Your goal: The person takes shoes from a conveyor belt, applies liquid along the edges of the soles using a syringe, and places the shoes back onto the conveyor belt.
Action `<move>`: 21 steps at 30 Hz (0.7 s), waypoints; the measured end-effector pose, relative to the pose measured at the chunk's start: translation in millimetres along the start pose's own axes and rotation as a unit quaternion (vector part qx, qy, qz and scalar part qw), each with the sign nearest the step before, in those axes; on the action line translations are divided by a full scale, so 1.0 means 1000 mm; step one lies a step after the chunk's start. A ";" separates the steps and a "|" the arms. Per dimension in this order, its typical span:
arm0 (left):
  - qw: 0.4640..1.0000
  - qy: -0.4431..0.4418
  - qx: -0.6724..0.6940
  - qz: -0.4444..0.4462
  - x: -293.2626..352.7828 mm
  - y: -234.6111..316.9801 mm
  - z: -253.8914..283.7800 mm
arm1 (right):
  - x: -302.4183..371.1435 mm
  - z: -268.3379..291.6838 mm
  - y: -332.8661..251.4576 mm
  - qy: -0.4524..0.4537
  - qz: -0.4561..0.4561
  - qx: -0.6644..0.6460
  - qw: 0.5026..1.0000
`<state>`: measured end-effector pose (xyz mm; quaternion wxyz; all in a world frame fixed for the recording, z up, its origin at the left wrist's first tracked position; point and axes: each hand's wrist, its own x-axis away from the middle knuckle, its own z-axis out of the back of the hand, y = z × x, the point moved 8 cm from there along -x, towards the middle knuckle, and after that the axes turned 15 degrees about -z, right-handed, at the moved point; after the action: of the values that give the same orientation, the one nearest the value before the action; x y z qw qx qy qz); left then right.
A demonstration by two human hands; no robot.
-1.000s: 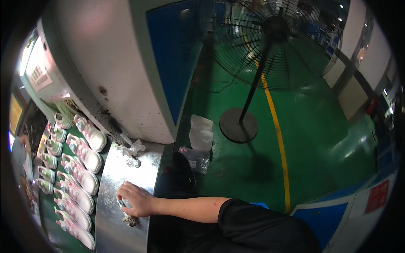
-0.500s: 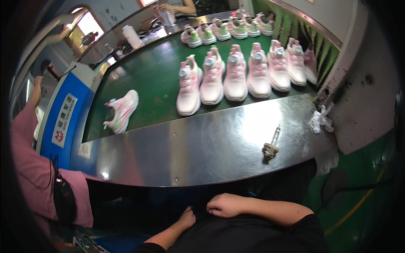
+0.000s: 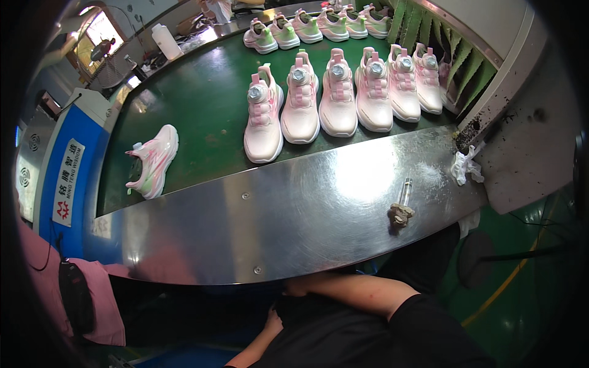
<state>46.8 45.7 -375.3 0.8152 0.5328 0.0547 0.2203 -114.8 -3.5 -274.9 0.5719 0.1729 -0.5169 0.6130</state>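
My left hand (image 3: pixel 273 321) rests low against my dark clothing, its fingers mostly hidden. Close to the metal table's near edge lies my right hand (image 3: pixel 299 286), dim and partly covered, so its fingers do not show clearly. Neither hand touches a shoe. Beyond the steel ledge (image 3: pixel 196 233), several white-and-pink sneakers with round dials stand in a row on the green belt, such as this front sneaker (image 3: pixel 264 129). A single sneaker (image 3: pixel 157 162) lies apart on the left, turned sideways. On the ledge at right is a clear tube with a brownish lump (image 3: pixel 402 213) at its end.
More sneakers with green heels (image 3: pixel 307 27) line the far side of the belt. Green strip curtains (image 3: pixel 423 30) hang at right, near crumpled white paper (image 3: pixel 466 165). A blue machine housing (image 3: pixel 76 153) and a person's pink sleeve (image 3: pixel 101 300) are at left. A white bottle (image 3: pixel 165 42) stands behind.
The view has shifted, so the shoes appear farther left and higher. My right hand has moved left toward the table edge and is less visible. The pink-clad person's arm has left the view.
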 end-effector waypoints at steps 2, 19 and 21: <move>0.994 0.087 0.061 0.019 0.015 -0.007 0.018 | -0.011 0.008 -0.013 0.012 0.025 -0.003 1.000; 0.984 -0.015 -0.021 0.175 0.019 -0.016 -0.024 | 0.007 0.051 0.011 0.051 -0.034 0.070 0.996; 0.978 0.078 -0.018 0.192 0.040 -0.067 -0.046 | 0.008 0.055 0.007 0.052 -0.028 0.069 0.996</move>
<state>87.6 78.2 -449.1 0.7602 0.4999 0.0105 0.4148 -144.6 -44.1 -249.1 0.6017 0.1944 -0.4378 0.6391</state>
